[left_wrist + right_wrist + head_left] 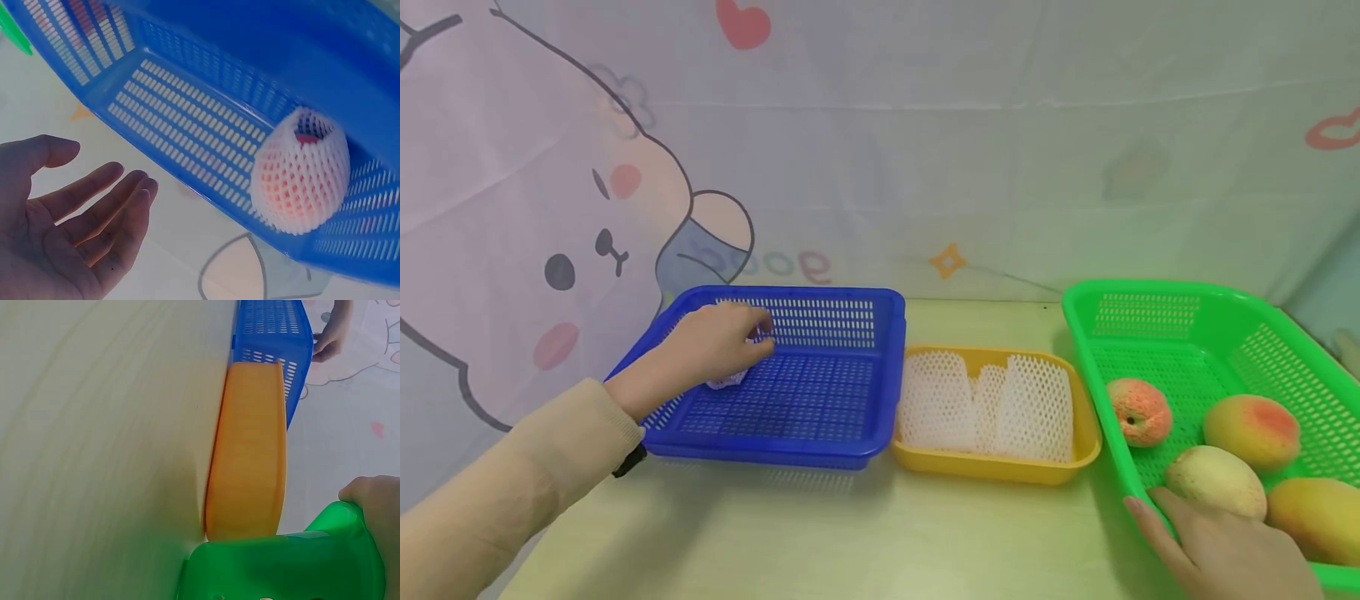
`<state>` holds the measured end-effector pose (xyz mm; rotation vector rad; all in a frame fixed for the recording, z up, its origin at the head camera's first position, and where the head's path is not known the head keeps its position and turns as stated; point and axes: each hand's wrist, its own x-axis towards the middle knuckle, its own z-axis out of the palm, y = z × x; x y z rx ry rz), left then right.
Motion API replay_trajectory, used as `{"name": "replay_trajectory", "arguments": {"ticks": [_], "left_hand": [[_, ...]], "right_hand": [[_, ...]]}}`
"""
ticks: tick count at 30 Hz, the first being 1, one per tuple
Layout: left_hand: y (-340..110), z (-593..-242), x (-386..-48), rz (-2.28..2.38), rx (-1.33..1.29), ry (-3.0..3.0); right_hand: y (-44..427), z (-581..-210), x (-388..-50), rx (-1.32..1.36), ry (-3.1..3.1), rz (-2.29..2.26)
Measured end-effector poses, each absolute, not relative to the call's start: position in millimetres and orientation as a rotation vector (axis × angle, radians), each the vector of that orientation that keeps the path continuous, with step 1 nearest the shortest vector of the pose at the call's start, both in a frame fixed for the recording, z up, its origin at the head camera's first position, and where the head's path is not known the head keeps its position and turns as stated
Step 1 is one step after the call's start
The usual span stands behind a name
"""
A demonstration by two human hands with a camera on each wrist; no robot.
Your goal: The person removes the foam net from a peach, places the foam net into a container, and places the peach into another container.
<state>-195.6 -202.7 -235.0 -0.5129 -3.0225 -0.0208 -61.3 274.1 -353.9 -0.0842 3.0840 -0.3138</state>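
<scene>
My left hand (718, 337) hovers over the blue basket (891, 375), fingers loosely bent and nothing between them. In that basket lies a reddish fruit in a white foam net (300, 175); my hand mostly hides it in the head view. The near left rim of the green basket (1120, 450) is held by my right hand (1236, 550), thumb outside and fingers inside. Close to those fingers sits a pale round fruit (1216, 482). Around it in the green basket are a red-orange peach (1142, 412), a yellow-red fruit (1251, 432) and a yellow mango (1318, 518).
Between the two baskets stands a yellow tray (992, 468) with several white foam nets (1036, 408) in it. All three containers are on a pale wooden table (925, 533). A printed cloth (925, 167) hangs behind them.
</scene>
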Motion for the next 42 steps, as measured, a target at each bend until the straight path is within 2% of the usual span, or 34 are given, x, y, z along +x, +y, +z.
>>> {"name": "replay_trajectory", "arguments": {"ticks": [20,42], "left_hand": [[-229.9,-227.9,-238.0,0.008,-0.377,-3.08],[-259.4,-245.7,-271.0,-0.102,-0.127,-3.182]], "right_hand": [[275.8,-355.6,-60.9,-0.083,3.112,-0.284],[273.5,-354.4,-61.3,-0.071,3.101,-0.262]]}}
